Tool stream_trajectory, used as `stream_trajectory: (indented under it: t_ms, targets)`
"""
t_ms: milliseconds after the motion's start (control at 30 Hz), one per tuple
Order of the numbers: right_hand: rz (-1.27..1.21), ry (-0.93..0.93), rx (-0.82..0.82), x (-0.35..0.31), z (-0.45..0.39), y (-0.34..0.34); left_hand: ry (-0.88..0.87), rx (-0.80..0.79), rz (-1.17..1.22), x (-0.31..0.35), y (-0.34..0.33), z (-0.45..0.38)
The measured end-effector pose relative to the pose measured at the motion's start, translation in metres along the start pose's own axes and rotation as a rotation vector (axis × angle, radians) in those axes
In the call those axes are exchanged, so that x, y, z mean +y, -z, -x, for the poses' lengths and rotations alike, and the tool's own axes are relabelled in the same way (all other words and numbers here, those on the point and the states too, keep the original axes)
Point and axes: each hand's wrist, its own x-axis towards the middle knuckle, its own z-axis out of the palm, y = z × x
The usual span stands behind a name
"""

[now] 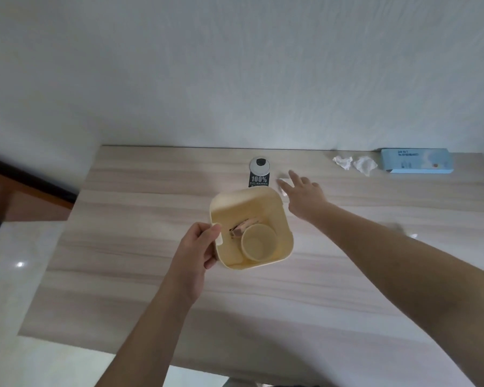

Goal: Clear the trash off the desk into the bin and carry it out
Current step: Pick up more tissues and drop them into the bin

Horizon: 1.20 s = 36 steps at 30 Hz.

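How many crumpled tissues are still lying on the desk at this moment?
2 clearly: one crumpled tissue and a second side by side near the blue box. A third white scrap under the right hand may be another.

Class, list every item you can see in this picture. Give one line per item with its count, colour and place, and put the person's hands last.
bin: 1, pale yellow, near the middle of the desk
cup: 1, pale yellow, inside the bin
wrapper: 1, brown, inside the bin beside the cup
tissues: 2, white, crumpled, back right of the desk, left of the box
paper scrap: 1, white, under the right hand's fingertips
tag: 1, black with "100%", behind the bin
cable cap: 1, silver, back edge of the desk
box: 1, light blue, back right corner
desk: 1, light wood grain, against the wall
left hand: grips the bin's rim
right hand: fingers spread, reaching over the paper scrap
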Motion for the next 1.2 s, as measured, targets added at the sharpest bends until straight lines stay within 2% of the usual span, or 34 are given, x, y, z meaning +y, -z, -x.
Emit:
stream_trajectory:
  t_ms: [200, 400, 500, 667, 800, 900, 1000, 1100, 1200]
  targets:
    - [0.032, -0.022, -0.125, 0.012, -0.024, -0.022, 0.001, -0.015, -0.03, 0.001, -0.009, -0.005]
    - [0.146, 0.129, 0.077, 0.023, -0.011, -0.05, 0.026, -0.03, -0.036, -0.005, -0.015, -0.013]
    - [0.127, 0.124, 0.146, 0.032, 0.002, -0.053, 0.054, -0.035, 0.026, -0.01, -0.027, -0.019]
    - [0.068, 0.069, 0.165, 0.055, 0.032, -0.066, 0.086, -0.081, 0.02, -0.017, -0.051, -0.024]
    - [-0.127, -0.052, 0.214, 0.074, 0.058, -0.069, 0.08, -0.129, -0.012, -0.019, -0.063, -0.025]
    - [-0.346, -0.194, 0.426, 0.095, 0.089, -0.066, 0.08, -0.167, -0.03, -0.018, -0.069, -0.025]
    - [-0.396, -0.348, 0.602, 0.122, 0.125, -0.07, 0.102, -0.198, -0.065, -0.019, -0.076, -0.028]
    - [-0.429, -0.483, 0.615, 0.15, 0.153, -0.077, 0.114, -0.23, -0.086, -0.023, -0.087, -0.031]
    - [-0.465, -0.604, 0.53, 0.172, 0.169, -0.09, 0.116, -0.256, -0.102, -0.027, -0.1, -0.031]
